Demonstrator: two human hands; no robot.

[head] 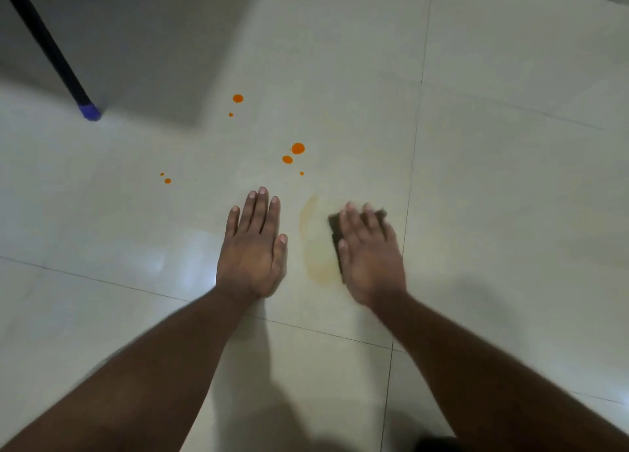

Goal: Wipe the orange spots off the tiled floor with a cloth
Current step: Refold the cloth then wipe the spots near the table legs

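Floor [493,186]: pale glossy tiles w/ thin dark grout lines; one line runs top to bottom just right of the right hand.
Left hand [253,247]: palm down, flat on the tile, fingers straight & close together, thumb beside them; it holds nothing.
Right hand [369,250]: palm down on the cloth, fingers stretched out & a bit spread, pressing it to the floor, not curled around it. Hand looks blurred.
Cloth [335,228]: dark, brownish, mostly hidden under the right hand; only left edge & far corner show.
Smear [315,244]: faint yellow-orange wet mark on the tile, betw. the two hands, touching the cloth's left edge.
Orange spots [297,148]: round drops beyond the hands. Two bigger ones close together past the fingertips, w/ one tiny dot near them; two more further away near a shadow edge; two small ones to the left.
Pole [44,43]: black, slanted, top-left, w/ blue tip [89,111] on the floor, well apart from the spots.
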